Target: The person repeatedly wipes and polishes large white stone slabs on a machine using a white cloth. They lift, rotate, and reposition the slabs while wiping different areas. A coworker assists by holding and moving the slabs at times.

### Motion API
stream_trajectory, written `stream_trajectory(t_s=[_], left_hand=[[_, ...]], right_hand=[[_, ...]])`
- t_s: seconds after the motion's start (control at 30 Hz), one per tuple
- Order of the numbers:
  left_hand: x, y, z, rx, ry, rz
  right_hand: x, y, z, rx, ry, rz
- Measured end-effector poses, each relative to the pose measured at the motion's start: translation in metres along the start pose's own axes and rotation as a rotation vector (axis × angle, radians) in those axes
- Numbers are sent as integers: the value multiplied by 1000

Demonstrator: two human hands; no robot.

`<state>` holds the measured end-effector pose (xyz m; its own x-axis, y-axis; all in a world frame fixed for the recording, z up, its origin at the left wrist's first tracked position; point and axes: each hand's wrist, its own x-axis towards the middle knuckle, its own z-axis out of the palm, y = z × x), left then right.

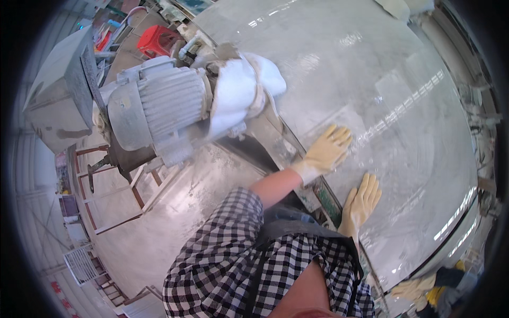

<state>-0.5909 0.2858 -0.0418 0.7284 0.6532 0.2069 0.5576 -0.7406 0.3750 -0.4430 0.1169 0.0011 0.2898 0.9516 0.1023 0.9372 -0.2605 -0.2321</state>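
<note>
My left hand (326,150), in a cream rubber glove, lies flat and open on a broad, wet grey surface (413,132). Just beyond its fingers a faint straight-edged outline (339,117) shows on the wet top; whether it is a thin clear pane I cannot tell. My right hand (362,204), gloved alike, rests nearer my body and to the right, palm down with its fingers stretched out. Neither hand grips anything. Both reach over the metal edge (328,200) of the surface.
To the left stands a ribbed grey motor (164,100) beside a white-wrapped part (233,87) that overhangs the surface. A grey metal box (61,87) is further left. A red stool (157,41) sits behind. Gloves and dark cloth (450,281) lie at lower right.
</note>
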Motion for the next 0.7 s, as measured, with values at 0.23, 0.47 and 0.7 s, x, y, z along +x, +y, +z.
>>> stream_trajectory(t_s=[0.23,0.47,0.7], left_hand=[[4,8,-12,-69,-16,-30],[5,13,-15,9,88,-17],[9,13,-11,-101,87,-32]], right_hand=[[6,0,-6,-6,-38,-55],[5,5,-2,-54,-8,-115],[1,6,-3,-129,-83,3]])
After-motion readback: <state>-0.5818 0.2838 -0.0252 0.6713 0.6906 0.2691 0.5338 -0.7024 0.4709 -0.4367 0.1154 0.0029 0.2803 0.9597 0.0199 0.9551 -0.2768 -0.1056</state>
